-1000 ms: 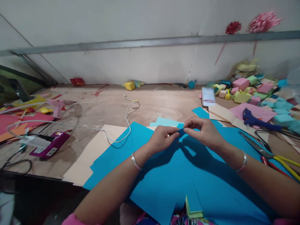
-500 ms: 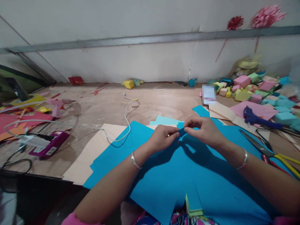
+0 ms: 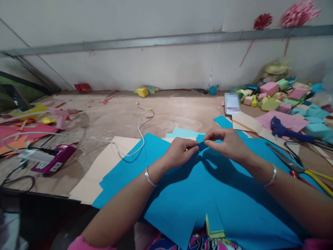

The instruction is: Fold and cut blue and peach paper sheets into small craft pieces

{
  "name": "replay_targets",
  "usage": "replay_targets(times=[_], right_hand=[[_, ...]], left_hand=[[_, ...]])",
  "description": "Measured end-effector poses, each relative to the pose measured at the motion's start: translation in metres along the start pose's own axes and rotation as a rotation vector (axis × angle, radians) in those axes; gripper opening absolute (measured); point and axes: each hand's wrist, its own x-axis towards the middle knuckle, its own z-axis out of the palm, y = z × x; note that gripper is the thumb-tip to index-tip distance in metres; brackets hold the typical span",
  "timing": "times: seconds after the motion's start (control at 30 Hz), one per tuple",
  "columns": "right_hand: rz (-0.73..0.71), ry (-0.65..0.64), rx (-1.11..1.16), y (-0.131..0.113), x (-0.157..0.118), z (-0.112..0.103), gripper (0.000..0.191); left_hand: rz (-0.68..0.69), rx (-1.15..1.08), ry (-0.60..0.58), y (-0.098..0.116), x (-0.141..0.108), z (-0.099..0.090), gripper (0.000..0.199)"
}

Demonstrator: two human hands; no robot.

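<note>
Between my two hands is a small piece of blue paper (image 3: 201,146), pinched from both sides. My left hand (image 3: 181,151) grips its left end between thumb and bent fingers. On its right end, my right hand (image 3: 224,143) closes thumb against fingertips. Both hands are just above large blue paper sheets (image 3: 179,194), which carry their shadows. The small piece's far side and exact shape are partly hidden by my fingers. Near the front edge lies a small stack of blue and green paper strips (image 3: 214,225).
Scissors (image 3: 286,160) and a blue glue gun (image 3: 288,131) lie on the right, near a heap of coloured paper boxes (image 3: 291,95) and a phone (image 3: 232,103). Leftward are a white cable (image 3: 140,126), a purple power strip (image 3: 56,159) and a pink glue gun (image 3: 61,117).
The view has shifted very slightly. Both hands keep their pinch on the small blue paper in nearly the same place.
</note>
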Motion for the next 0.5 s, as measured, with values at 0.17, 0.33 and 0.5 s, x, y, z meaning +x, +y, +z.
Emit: replay_targets(times=[0.17,0.33,0.5], right_hand=[[-0.005,0.025,0.006,0.0029,0.0014,0.0018,0.008],[0.007,-0.044,-0.023,0.0035,0.0014,0.0001,0.009],[-0.118,0.001,-0.152,0.0076,0.0028,0.0045,0.012]], left_hand=[[-0.021,0.014,-0.036,0.0012,0.0007,-0.0007,0.029],[-0.058,-0.001,-0.029,0.001,0.0006,-0.0014,0.027],[-0.061,-0.011,-0.082,0.0003,0.0008,0.0013,0.029]])
